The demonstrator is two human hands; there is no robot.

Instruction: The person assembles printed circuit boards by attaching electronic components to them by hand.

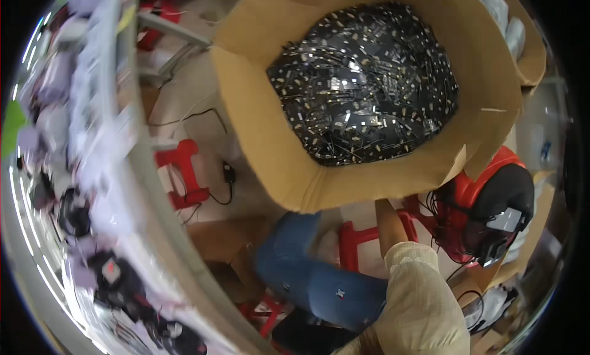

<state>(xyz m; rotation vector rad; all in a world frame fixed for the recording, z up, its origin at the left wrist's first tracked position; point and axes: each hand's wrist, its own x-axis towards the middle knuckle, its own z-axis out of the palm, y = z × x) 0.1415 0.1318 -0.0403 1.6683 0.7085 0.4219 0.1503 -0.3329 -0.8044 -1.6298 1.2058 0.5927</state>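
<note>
A large open cardboard box [258, 140] stands at the upper middle. Inside lies a heap of small black pieces with shiny metal bits [369, 85], too small to tell their kind. My right forearm [389, 226], in a beige sleeve [424, 293], reaches up to the near side of the box. The hand itself is hidden behind the box's near wall, so its fingers do not show. I cannot make out my left hand anywhere. My legs in blue jeans [332, 287] are below the box.
A long table [178, 257] on the left bears wrapped and dark devices. Red plastic stools [184, 174] stand on the floor near loose black cables. Right of my arm sits a red and black pile with wires [485, 201]. Another carton [531, 54] with white packing stands far right.
</note>
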